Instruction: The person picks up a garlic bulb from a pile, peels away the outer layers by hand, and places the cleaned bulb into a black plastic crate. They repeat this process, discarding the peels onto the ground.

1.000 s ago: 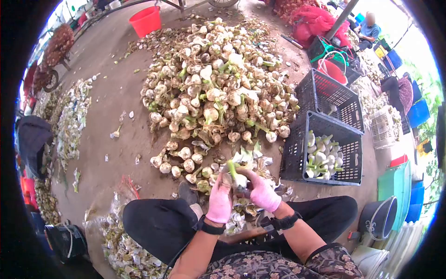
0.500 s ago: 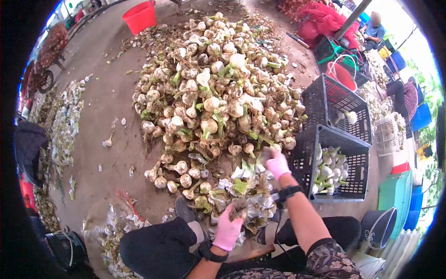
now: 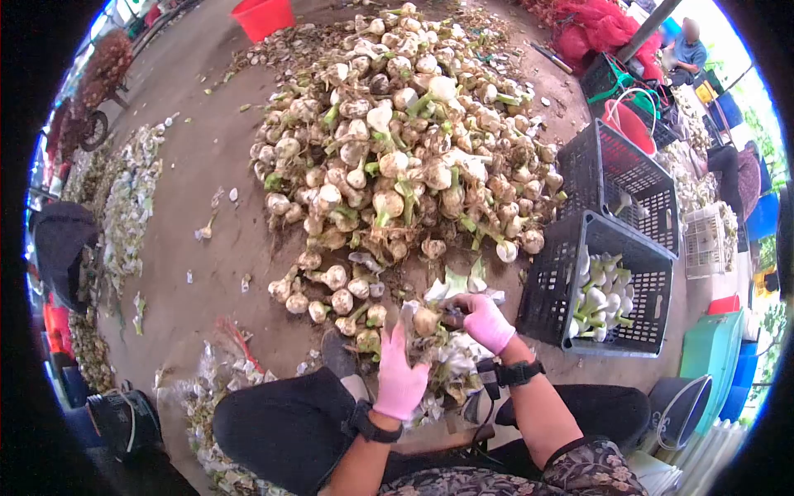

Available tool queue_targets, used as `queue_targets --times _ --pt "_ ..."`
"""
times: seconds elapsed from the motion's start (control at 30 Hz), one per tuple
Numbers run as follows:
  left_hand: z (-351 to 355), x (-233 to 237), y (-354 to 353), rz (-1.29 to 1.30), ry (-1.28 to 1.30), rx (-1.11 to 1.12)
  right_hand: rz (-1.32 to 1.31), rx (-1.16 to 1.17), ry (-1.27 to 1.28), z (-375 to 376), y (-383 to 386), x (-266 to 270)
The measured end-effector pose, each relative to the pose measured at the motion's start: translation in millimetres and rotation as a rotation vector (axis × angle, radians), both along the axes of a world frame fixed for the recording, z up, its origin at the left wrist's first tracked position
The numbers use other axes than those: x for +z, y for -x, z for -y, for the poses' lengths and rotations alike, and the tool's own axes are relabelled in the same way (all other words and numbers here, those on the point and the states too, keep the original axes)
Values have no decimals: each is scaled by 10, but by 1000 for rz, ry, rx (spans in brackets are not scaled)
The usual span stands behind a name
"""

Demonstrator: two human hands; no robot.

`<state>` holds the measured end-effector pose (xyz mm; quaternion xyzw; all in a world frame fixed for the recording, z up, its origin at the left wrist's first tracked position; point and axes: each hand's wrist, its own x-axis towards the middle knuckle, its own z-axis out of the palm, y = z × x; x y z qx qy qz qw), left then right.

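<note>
1 round garlic bulb [image 3: 426, 321], tan and soil-smudged, between the 2 hands [image 3: 402, 374]

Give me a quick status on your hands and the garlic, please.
Left hand open beside garlic. Right hand at its other side, grip unclear. Loose peelings nearby.

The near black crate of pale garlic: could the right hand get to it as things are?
Probably yes: the black crate stands close to the right hand, open-topped, with nothing tall visible between them.

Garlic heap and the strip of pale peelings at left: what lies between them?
Mostly bare floor, with a stray bulb and a few small scraps; the head view shows it.
</note>
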<state>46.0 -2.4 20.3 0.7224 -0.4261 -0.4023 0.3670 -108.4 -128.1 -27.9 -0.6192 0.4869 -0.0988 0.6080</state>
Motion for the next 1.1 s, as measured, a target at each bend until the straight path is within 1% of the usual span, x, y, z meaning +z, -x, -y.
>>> queue_targets --times 0.03,0.07,0.1,0.13,0.17,0.2,0.23,0.3,0.33,0.37,0.43,0.47,0.57,0.6,0.63,0.67,0.73,0.77,0.8,0.83,0.87,0.9,0.93,0.97,1.07,1.1 --pt "-25 -13 -8 75 5 -51 114 -14 -179 -59 -39 282" --pt "-46 -64 -1 127 88 -48 147 15 -109 -103 -48 434" --pt "-69 -40 -8 130 97 -52 179 42 -35 -156 -46 548" --pt "-71 -6 -28 40 145 -67 181 40 -20 -216 -44 636" --pt "-65 40 -38 -51 194 -83 290 -124 -123 -271 -48 715" --pt "-60 124 -4 -122 253 -27 401 -287 -226 -325 -60 788" --pt "-63 164 12 -124 268 -30 401 -286 -211 -383 -82 859" --pt "-102 219 38 -257 341 2 397 -279 -113 -527 -159 955" --pt "-141 220 43 -136 364 -16 433 -327 -40 -583 -235 859" --pt "-162 249 55 -139 372 -13 431 -322 -33 -610 -269 811" --pt "-172 357 72 -60 413 25 367 -363 27 -649 -347 830" --pt "-180 395 41 -60 418 29 416 -365 -49 -659 -370 863" --pt "-225 435 -56 -109 430 55 447 -342 -37 -713 -424 983" --pt "-233 406 -71 -38 445 43 445 -334 -32 -716 -418 1050" --pt "-243 389 -84 31 456 30 399 -259 18 -723 -383 1126" --pt "-248 389 -103 27 458 35 350 -185 67 -733 -353 1182" --pt "-243 388 -132 -100 385 28 357 -178 51 -745 -326 1239" --pt "-248 369 -128 -102 384 29 368 -177 29 -754 -312 1249" --pt "-243 345 -126 -183 367 24 368 -179 30 -753 -300 1234" --pt "-242 337 -120 -263 348 18 317 -215 36 -754 -283 1194" --pt "-241 345 -96 -263 346 14 266 -253 42 -754 -263 1147" --pt "-233 368 -61 -547 343 99 267 -257 42 -752 -238 1082" --pt "-225 380 -43 -830 335 186 221 -256 93 -746 -218 1015" --pt "-223 373 -48 -828 334 186 174 -254 143 -744 -200 966" --pt "-225 314 -64 -1112 205 177 239 -255 101 -765 -185 999" --pt "-234 249 -45 -1111 202 177 239 -258 98 -763 -171 998"
